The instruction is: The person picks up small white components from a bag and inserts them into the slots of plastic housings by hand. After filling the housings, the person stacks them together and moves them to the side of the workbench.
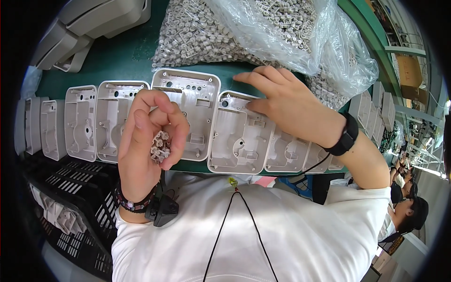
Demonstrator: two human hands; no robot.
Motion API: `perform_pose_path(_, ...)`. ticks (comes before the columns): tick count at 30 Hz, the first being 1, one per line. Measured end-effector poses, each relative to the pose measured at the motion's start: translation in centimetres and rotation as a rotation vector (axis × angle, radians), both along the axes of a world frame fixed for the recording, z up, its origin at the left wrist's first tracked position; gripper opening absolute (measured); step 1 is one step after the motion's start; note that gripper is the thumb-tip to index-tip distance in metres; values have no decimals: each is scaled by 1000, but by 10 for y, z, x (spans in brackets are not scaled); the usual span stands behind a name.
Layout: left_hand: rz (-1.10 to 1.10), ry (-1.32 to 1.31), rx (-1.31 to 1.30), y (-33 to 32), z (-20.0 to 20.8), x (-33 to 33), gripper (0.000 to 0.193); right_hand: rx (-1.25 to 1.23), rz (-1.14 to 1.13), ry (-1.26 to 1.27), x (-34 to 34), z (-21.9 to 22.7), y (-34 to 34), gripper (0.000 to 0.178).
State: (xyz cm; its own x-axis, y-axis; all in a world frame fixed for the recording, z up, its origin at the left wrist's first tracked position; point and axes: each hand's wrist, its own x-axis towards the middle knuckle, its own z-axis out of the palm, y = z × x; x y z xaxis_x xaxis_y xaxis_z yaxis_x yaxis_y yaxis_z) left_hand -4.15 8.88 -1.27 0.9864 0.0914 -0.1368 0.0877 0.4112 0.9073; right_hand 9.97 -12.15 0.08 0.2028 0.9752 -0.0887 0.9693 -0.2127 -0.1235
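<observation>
My left hand is curled, palm up, around a small heap of whitish plastic clips. It hovers in front of a light grey plastic housing, hiding part of that housing and its left neighbour. Over the upper right corner of another open housing reaches my right hand, its fingers apart and pointing left. Its thumb is at the inside of that housing near the top edge; whether it touches cannot be made out. No part shows between its fingers.
Similar housings stand in a row along the near edge of the green table. Clear plastic bags of clips lie behind them. Grey casings are stacked at the far left. A black crate sits lower left; people work at right.
</observation>
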Motion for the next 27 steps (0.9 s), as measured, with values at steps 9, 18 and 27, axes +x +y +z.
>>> perform_pose_path(9,-40,112,28,-12,8,3,70,561,-16,54,-32,28,36,27)
perform_pose_path(18,78,64,-91,-22,11,-5,94,473,26,256,-54,21,67,28)
perform_pose_path(27,-4,11,344,5,3,-12,56,484,-103,302,-39,42,77,26)
